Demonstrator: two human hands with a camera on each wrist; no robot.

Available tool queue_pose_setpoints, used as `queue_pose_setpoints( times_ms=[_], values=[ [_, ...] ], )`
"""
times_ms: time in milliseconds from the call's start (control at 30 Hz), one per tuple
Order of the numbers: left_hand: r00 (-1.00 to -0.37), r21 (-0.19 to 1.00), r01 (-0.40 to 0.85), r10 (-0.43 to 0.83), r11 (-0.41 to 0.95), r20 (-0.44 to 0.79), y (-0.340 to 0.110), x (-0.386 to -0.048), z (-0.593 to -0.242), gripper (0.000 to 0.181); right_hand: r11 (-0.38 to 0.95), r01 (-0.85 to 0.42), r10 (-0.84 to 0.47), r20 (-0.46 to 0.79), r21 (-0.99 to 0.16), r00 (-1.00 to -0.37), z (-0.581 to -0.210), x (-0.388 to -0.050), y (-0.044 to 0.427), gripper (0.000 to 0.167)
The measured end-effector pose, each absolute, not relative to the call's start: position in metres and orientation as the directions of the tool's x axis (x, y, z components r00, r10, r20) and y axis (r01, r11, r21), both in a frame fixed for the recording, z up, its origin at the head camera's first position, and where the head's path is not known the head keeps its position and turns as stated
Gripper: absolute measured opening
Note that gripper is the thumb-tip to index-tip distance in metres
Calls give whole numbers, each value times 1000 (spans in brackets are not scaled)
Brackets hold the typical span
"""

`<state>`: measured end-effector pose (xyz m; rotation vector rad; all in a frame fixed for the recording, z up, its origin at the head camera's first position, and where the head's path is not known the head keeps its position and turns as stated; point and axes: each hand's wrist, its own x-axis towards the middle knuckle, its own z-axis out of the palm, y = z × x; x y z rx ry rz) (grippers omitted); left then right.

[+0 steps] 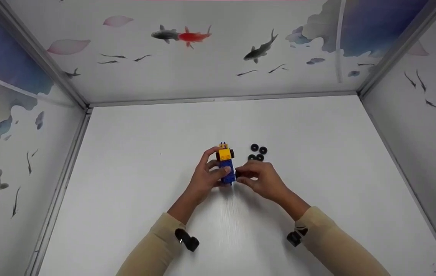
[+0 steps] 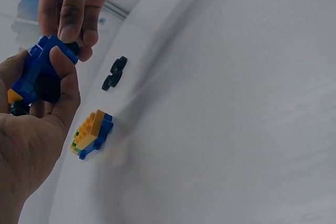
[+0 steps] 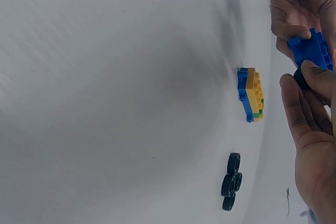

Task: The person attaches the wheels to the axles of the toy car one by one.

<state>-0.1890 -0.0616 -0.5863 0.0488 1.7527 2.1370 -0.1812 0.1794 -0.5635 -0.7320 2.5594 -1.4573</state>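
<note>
My left hand (image 1: 203,179) grips a toy vehicle (image 1: 224,154) of blue and yellow building bricks, its thumb lying across the blue part. Black wheels sit on both sides of its yellow end. From the right, my right hand (image 1: 263,179) pinches a small black wheel (image 1: 238,174) between thumb and fingers, right against the vehicle's blue side. The left wrist view shows that wheel (image 2: 73,48) at the edge of the blue bricks (image 2: 41,66). Fingers cover much of the wheel, so whether it is seated cannot be told.
Several loose black wheels (image 1: 263,150) lie on the white table (image 1: 156,161) beyond my right hand. A yellow, blue and green brick assembly (image 3: 251,95) stands on the table in both wrist views. Printed wall panels (image 1: 218,76) enclose the back and sides.
</note>
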Motion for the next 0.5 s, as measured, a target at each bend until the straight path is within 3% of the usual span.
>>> queue_pose_setpoints(
  times_ms=[233, 500],
  values=[
    [-929, 958, -239, 324, -160, -178, -61, -189, -584, 80, 415, -371, -457, 162, -831, -875, -562, -182, 179, 33],
    [-928, 958, -237, 330, -160, -174, -61, -187, -582, 74, 406, -371, -463, 162, -835, -871, -564, -181, 179, 33]
  ],
)
